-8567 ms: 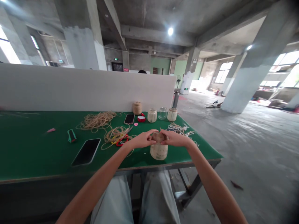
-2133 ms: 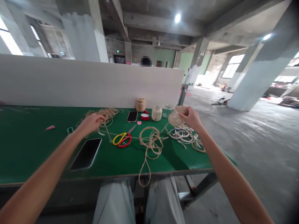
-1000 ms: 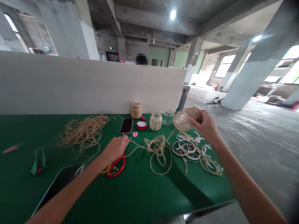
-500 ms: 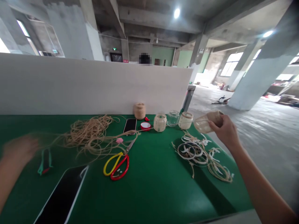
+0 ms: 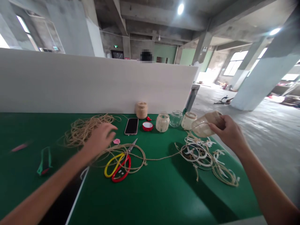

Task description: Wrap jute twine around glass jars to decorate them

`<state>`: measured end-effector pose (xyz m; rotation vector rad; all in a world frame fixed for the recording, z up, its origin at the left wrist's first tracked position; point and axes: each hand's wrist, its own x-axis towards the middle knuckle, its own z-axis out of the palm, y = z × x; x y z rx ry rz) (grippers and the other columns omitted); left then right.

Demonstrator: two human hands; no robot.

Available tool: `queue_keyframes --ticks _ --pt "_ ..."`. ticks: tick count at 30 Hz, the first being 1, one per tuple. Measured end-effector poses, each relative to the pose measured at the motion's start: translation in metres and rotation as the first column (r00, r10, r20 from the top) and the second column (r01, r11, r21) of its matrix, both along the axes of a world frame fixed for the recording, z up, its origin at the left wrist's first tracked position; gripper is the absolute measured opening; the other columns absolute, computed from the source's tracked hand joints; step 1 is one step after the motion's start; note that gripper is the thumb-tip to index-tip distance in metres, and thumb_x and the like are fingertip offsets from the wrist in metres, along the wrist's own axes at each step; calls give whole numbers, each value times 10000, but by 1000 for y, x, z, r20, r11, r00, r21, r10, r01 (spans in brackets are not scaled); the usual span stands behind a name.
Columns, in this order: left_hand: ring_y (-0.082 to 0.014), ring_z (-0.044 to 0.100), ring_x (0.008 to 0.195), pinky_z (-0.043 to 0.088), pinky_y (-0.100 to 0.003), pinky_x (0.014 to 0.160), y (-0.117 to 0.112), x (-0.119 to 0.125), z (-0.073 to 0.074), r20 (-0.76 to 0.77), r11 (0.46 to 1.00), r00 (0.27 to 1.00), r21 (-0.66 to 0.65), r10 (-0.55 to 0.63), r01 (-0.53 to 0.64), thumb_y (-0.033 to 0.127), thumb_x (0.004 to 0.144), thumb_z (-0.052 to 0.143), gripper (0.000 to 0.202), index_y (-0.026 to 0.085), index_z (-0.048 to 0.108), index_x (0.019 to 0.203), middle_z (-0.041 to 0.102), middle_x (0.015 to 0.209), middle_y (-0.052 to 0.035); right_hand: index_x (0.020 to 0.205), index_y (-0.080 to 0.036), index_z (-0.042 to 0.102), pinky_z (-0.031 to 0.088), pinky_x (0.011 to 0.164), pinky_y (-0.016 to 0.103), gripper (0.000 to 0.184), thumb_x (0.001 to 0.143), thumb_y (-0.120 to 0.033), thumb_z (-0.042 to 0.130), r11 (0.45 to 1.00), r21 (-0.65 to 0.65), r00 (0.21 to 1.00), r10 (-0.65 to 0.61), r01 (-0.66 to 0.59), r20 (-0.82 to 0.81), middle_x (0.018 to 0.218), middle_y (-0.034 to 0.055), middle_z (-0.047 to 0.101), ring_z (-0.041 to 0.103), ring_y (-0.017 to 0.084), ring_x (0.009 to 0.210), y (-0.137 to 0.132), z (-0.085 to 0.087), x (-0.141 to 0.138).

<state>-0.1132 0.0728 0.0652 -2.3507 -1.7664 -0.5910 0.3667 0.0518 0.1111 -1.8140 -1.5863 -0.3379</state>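
Note:
My right hand grips a glass jar tilted on its side above the table's right part; its far end looks wrapped in a tan layer. From near the jar, a strand of twine runs slack across the table to loose loops around the scissors, which have yellow and red handles. My left hand, slightly blurred, is over the right side of a tangled twine pile. Its fingers are apart and nothing shows in them. A small pink piece lies just right of that hand.
Along the back stand a twine-wrapped jar, a red tape roll, a phone and several glass jars. Rings and twine scraps lie at right. A green tool and a dark tablet-like slab lie at left. A white partition rises behind.
My left hand has come from the far left to the twine pile's right side. The strand that stretched toward the jar has dropped into slack loops over the scissors. My right hand still holds the jar.

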Motion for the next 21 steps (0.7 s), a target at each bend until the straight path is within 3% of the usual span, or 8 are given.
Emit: queue_keyframes --ticks 3,6,10,14,16,17,18,21 --pt "-246 478 1070 336 -367 888 -15 59 -29 -180 959 943 -106 -280 265 269 866 359 329 190 529 1136 556 1157 -102 896 -213 456 356 561 273 323 696 -446 557 999 0 999 47 -47 7 719 26 531 482 174 603 -8 7 -16" --pt "-264 469 1080 354 -360 840 -9 68 -52 -183 965 958 -180 -223 190 236 862 355 368 184 473 1206 536 1188 -131 894 -213 461 345 539 274 337 681 -452 566 1000 24 1000 15 -16 17 704 23 523 471 172 585 -12 9 -16" --pt "-230 552 891 385 -296 725 16 47 -59 -139 941 971 -306 -193 143 260 833 389 234 204 598 924 638 921 -88 910 -211 469 354 549 283 366 656 -450 580 999 17 999 -38 38 -10 719 31 531 474 173 590 -14 7 -1" --pt "-169 559 658 369 -236 561 27 21 -42 -66 938 990 -331 -127 98 336 844 357 255 211 573 793 619 752 -29 939 -217 468 366 565 304 403 649 -479 567 996 13 996 -89 89 -7 767 56 547 500 203 640 -18 2 16" --pt "-147 535 570 363 -225 519 28 -2 -31 5 942 1000 -336 -26 26 366 854 342 280 200 566 829 599 678 -2 954 -219 467 371 583 319 414 648 -481 562 991 25 991 -131 131 1 793 70 547 503 218 666 -20 -3 30" --pt "-138 534 577 375 -215 531 28 -16 -26 161 935 982 -354 98 -35 385 818 427 245 186 569 803 591 655 13 949 -221 472 372 588 325 402 650 -475 561 988 30 988 -153 153 7 795 74 548 500 220 667 -21 -5 38" --pt "-127 536 588 390 -203 543 29 -32 -21 327 925 919 -369 219 -89 386 782 500 227 172 571 798 590 651 27 946 -227 476 371 595 332 405 643 -480 567 980 45 981 -192 192 8 797 78 548 498 225 673 -22 -9 48" --pt "-117 575 641 459 -209 586 31 -82 -13 425 907 825 -354 374 -229 358 855 421 276 122 529 948 606 714 20 946 -251 489 373 603 348 420 612 -477 607 957 40 958 -288 288 -22 794 85 556 503 240 682 -24 -19 79"
